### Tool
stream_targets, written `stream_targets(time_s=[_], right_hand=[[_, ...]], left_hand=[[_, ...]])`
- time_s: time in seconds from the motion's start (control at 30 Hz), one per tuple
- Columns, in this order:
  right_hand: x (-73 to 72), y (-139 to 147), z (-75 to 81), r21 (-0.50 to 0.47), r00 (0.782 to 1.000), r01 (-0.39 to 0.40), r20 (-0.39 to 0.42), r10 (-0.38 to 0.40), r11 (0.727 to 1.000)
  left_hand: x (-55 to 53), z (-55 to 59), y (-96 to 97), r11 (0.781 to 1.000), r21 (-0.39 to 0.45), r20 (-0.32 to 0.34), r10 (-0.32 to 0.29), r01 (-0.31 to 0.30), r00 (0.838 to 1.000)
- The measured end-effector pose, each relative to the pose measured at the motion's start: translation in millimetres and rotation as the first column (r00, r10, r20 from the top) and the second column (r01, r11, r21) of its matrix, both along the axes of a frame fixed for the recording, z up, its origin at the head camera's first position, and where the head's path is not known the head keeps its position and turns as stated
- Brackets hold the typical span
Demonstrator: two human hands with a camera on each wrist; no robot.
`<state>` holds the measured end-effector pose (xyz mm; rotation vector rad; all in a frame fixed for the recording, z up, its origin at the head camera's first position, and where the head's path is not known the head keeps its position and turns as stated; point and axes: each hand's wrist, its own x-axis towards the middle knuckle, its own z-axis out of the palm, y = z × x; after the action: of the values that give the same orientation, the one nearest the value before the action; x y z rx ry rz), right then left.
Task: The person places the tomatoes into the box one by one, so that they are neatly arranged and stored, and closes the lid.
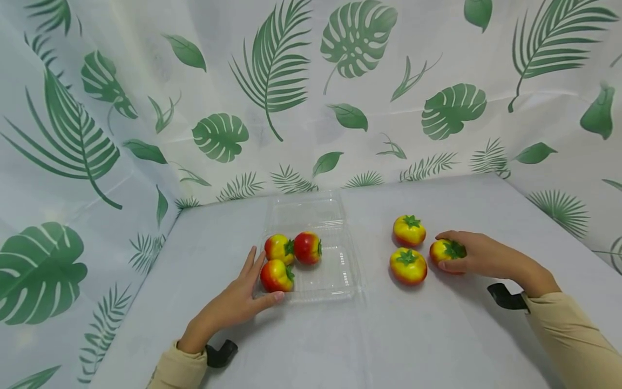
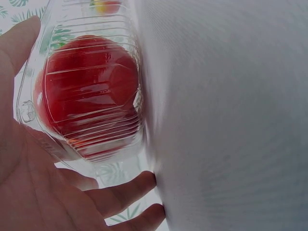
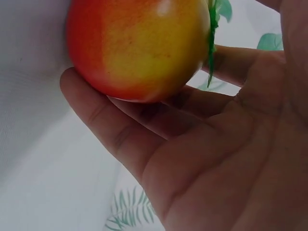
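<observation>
My right hand [image 1: 488,256] grips a yellow-and-red persimmon [image 1: 440,250] with a green leafy top, fingers at its far side and thumb in front. In the right wrist view the fingers curl under its round side. My left hand [image 1: 230,302] lies against the left front corner of a clear plastic clamshell box [image 1: 330,294], fingers spread and thumb along the front rim. Three persimmons sit inside the box's left half: one at the front [image 1: 274,275], one behind it [image 1: 277,248], one redder [image 1: 306,248]. Through the ribbed wall, the left wrist view shows a red fruit [image 2: 91,86] close up.
Two more persimmons, one farther back [image 1: 407,231] and one nearer [image 1: 407,267], stand between the box and my right hand. The box's lid [image 1: 306,210] lies folded back, away from me. A leaf-patterned curtain [image 1: 301,108] encloses the white table [image 1: 413,335] at the back and sides.
</observation>
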<state>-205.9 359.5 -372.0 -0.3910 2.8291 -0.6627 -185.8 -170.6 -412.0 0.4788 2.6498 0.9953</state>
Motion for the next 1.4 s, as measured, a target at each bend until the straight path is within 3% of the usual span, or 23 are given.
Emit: stream_targets(time_s=[0.77, 1.4], right_hand=[[7.1, -3, 17.7, -0.072, 0.984, 0.06, -0.162, -0.071, 0.996], [4.9, -17, 26.8, -0.147, 0.965, 0.034, -0.254, -0.071, 0.989]], left_hand=[[0.6, 1.3, -1.9, 1.0, 0.006, -0.004, 0.002, -0.002, 1.0], [-0.4, 0.8, -1.0, 1.0, 0.011, -0.009, 0.007, -0.007, 1.0]])
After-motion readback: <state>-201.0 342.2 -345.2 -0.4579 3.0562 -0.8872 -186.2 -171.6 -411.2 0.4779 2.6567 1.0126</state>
